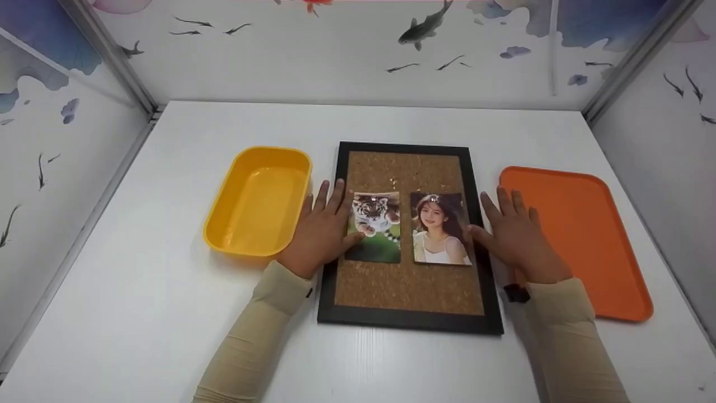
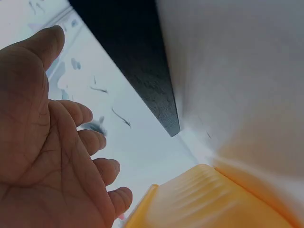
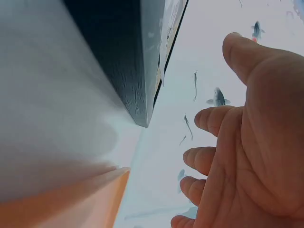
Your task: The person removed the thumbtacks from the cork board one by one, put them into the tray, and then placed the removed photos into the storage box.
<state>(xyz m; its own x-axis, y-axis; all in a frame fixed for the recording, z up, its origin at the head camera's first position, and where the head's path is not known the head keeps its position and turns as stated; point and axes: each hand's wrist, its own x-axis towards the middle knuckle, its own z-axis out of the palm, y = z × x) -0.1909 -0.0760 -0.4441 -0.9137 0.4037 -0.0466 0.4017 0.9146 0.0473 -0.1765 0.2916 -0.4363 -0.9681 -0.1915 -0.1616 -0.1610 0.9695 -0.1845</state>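
A cork board (image 1: 369, 288) with a black frame (image 1: 411, 324) lies on the white table. Two photos are fixed to it side by side: a tiger cub photo (image 1: 376, 246) on the left and a portrait photo (image 1: 442, 240) on the right, each with a small shiny pin at its top. My left hand (image 1: 319, 232) is spread over the board's left edge, its thumb overlapping the tiger photo in the head view. Beside the right edge, my right hand (image 1: 517, 238) has its fingers extended and its thumb reaching over the frame. Both wrist views show empty palms.
Left of the board stands a yellow plastic tub (image 1: 257, 207), close by my left hand. An orange tray (image 1: 593, 240) lies on the right, partly under my right hand in the head view. White panels with painted fish (image 1: 422, 31) enclose the table (image 1: 140, 268).
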